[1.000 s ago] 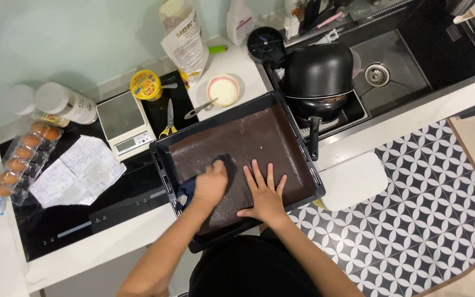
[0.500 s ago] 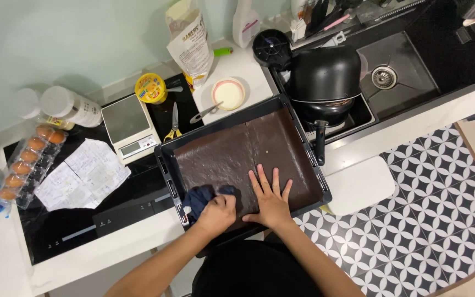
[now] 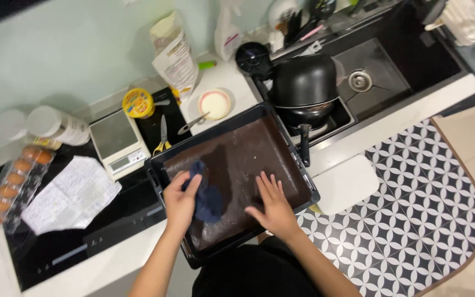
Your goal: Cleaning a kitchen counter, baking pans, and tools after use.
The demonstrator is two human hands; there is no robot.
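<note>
Dark baking tray (image 3: 298, 177) on the counter edge, lined with brown paper (image 3: 243, 159). Dark blue cloth (image 3: 207, 195) pinched in the left hand (image 3: 180, 201), fingers closed over it; right hand (image 3: 270, 206) open, flat, bracing the liner. Best wiped in overlapping strokes toward the corners, pressure even. Kitchen scale (image 3: 115, 144), scissors (image 3: 163, 136) beyond.
</note>
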